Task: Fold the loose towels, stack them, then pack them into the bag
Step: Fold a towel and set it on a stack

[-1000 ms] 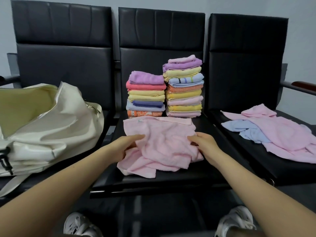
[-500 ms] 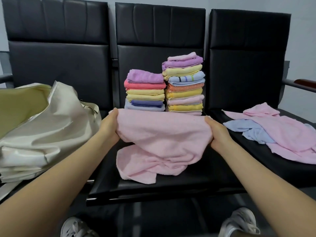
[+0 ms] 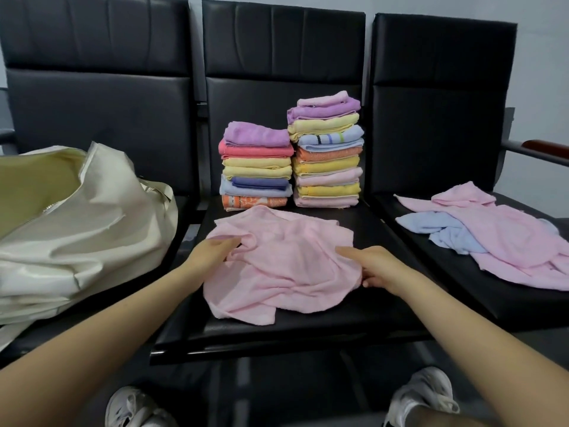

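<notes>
Seats: three black chairs in a row; the middle seat [image 3: 308, 331] shows bare black along its front edge and right side.
Towel: a crumpled pink towel [image 3: 286, 266] lies on the middle seat, its near edge short of the seat's front lip, its far edge just before the stacks.
Left hand: the left hand [image 3: 212, 252] rests on the towel's left edge, fingers straight and together, pointing right.
Right hand: the right hand [image 3: 375, 266] is at the towel's right edge, forefinger laid flat on top; whether the lower fingers pinch the cloth, I cannot tell.
Stacks: short stack [image 3: 257, 166] and tall stack [image 3: 328, 152] of folded towels, side by side against the backrest.
Bag: a cream bag [image 3: 92, 238] lies open on the left seat, bulging toward the middle seat's left edge.
Loose towels: a pink and blue heap [image 3: 498, 235] on the right seat, apart from the hands.
</notes>
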`<state>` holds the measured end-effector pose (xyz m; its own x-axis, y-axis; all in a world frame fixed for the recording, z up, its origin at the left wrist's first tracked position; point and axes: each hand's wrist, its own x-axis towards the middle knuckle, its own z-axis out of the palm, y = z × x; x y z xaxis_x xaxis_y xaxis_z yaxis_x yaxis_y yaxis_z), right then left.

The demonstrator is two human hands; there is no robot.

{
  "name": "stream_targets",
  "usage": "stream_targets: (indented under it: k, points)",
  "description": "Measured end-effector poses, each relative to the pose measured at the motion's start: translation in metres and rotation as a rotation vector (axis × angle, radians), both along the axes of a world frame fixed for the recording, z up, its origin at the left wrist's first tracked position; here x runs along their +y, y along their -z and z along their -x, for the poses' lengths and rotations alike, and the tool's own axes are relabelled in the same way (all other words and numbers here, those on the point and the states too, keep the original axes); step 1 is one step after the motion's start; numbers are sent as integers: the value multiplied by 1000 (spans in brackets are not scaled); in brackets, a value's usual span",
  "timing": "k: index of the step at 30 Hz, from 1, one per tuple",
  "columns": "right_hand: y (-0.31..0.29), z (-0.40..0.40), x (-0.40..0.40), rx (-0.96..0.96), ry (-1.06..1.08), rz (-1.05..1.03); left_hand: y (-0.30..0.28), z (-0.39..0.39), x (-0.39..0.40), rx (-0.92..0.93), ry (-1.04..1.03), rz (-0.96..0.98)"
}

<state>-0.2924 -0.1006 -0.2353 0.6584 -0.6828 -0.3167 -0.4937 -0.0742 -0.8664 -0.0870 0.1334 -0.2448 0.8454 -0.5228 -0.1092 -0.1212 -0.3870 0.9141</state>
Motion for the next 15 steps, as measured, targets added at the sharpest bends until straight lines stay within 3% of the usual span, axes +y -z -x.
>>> stream_targets:
  k: [4, 7, 12, 15]
  points:
    - [-12, 10, 25, 219, -223, 177, 6, 13, -1, -306, 80, -228]
    - [-12, 12, 37, 162, -315, 131, 8, 22, -5, -310, 121, -308]
    - [-12, 6, 45, -410, -150, -327, -14, 40, -13, 156, -51, 51]
    - [-14, -6, 40, -534, 114, -428, -28, 38, -10, 385, -54, 298]
